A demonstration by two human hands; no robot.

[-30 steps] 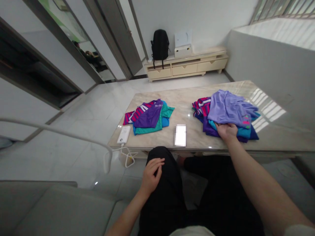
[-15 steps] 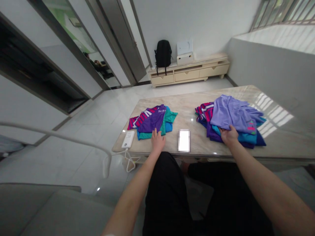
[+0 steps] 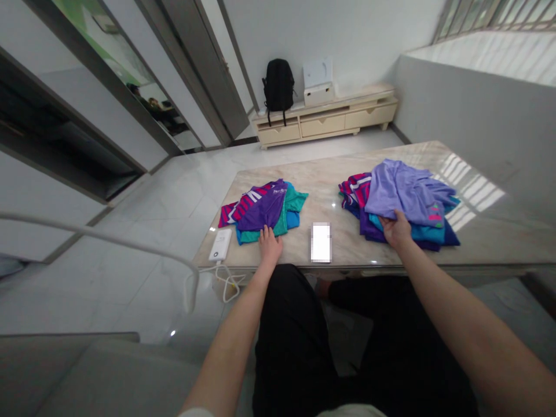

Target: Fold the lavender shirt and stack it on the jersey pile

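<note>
The left hand (image 3: 270,246) lies flat on the marble table (image 3: 343,243), fingers spread and pressing on nothing but the stone, its fingertips touching the near edge of the folded pile (image 3: 264,208) of purple, teal and striped clothes just beyond it. To the outer side of this hand, near the table corner, sits a white power bank (image 3: 220,244) with its cable (image 3: 226,281) hanging off the edge. Between the two hands rests a white phone (image 3: 321,242) — well apart from either.

The right hand (image 3: 396,230) rests on the near edge of the loose heap (image 3: 391,205), its fingers curled onto the cloth; whether they pinch a fold or only press on it cannot be told. Directly past its knuckles spreads a lilac garment (image 3: 406,191) on top of the heap, with teal, dark purple and striped pieces showing underneath and to the inner side.

Beneath both arms are the person's black trousers (image 3: 304,336), close to the camera. Far beyond the hands, against the wall, stands a low cream cabinet (image 3: 325,119) — a black backpack (image 3: 278,87) and a white box (image 3: 319,92) on it.
</note>
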